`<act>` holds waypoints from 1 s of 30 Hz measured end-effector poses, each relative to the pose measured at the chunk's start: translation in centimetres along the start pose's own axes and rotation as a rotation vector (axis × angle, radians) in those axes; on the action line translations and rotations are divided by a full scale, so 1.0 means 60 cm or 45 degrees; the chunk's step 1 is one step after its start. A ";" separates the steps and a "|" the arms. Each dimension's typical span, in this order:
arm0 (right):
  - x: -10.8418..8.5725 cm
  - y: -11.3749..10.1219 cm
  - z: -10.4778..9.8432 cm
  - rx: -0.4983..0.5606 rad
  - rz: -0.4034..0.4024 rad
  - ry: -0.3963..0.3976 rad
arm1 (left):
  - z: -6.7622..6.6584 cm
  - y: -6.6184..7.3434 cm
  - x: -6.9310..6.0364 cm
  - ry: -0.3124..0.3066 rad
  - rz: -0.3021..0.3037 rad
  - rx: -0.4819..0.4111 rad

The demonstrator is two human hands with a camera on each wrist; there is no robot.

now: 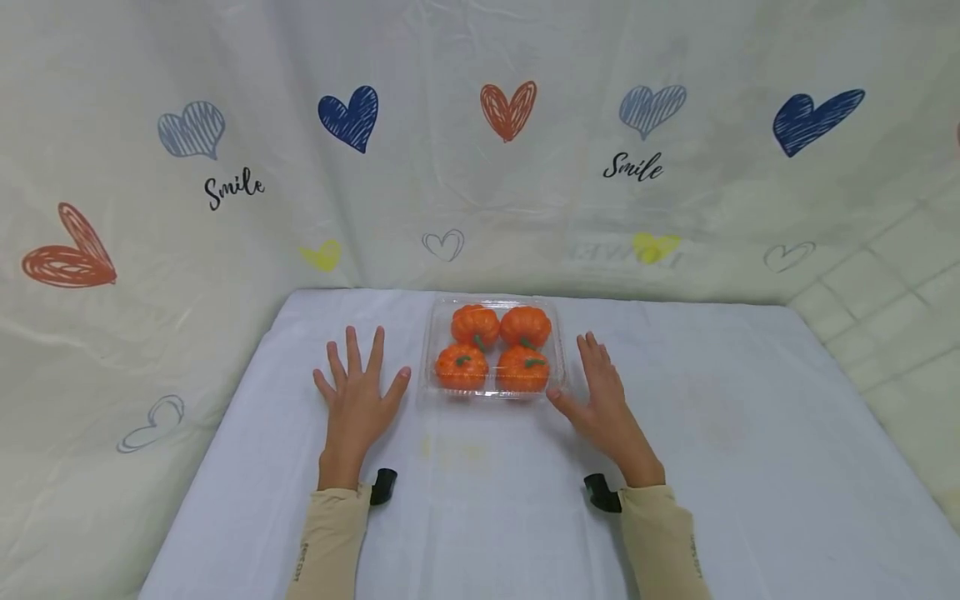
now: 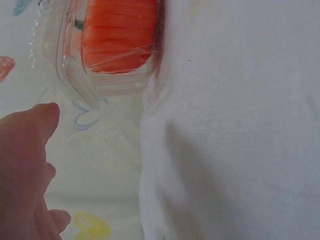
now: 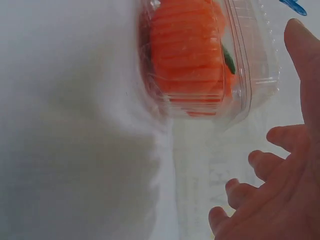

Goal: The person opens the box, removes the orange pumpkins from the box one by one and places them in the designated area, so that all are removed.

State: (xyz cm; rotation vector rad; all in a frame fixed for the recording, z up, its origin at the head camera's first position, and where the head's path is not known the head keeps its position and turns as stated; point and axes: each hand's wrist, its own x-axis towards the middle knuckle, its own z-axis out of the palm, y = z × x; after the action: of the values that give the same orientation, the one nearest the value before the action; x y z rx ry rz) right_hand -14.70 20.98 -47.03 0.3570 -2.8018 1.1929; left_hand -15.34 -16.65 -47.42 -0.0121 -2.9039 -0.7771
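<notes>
Left wrist view crops plastic container (image 2: 117, 86) and left hand (image 2: 21, 167).

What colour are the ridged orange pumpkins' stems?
Green; the short stems show best in the head view.

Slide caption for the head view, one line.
Left hand and right hand flank a clear box of four orange pumpkins on white cloth.

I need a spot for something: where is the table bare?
Widest: the white cloth-covered table right of the bare right hand. Smaller: between two beige sleeves, nearer than the clear plastic box. Crowded: the box, holding four orange pumpkins, between right hand and left hand.
</notes>
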 end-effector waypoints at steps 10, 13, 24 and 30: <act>0.000 -0.010 0.022 0.175 0.087 -0.095 | -0.004 0.008 -0.004 0.049 0.021 -0.154; 0.001 -0.009 0.024 0.164 0.078 -0.090 | -0.004 0.014 -0.004 0.058 0.049 -0.260; 0.002 -0.001 0.026 0.141 0.067 -0.109 | 0.037 0.056 -0.016 -0.033 0.022 -0.737; 0.002 0.002 0.027 0.137 0.074 -0.116 | 0.070 0.079 -0.026 -0.099 -0.061 -0.896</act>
State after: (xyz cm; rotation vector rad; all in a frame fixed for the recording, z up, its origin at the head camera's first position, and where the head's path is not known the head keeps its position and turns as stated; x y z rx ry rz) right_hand -14.79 19.89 -48.24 0.3483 -2.8494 1.3781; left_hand -14.11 -10.41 -48.91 -0.0442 -2.5372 -1.7859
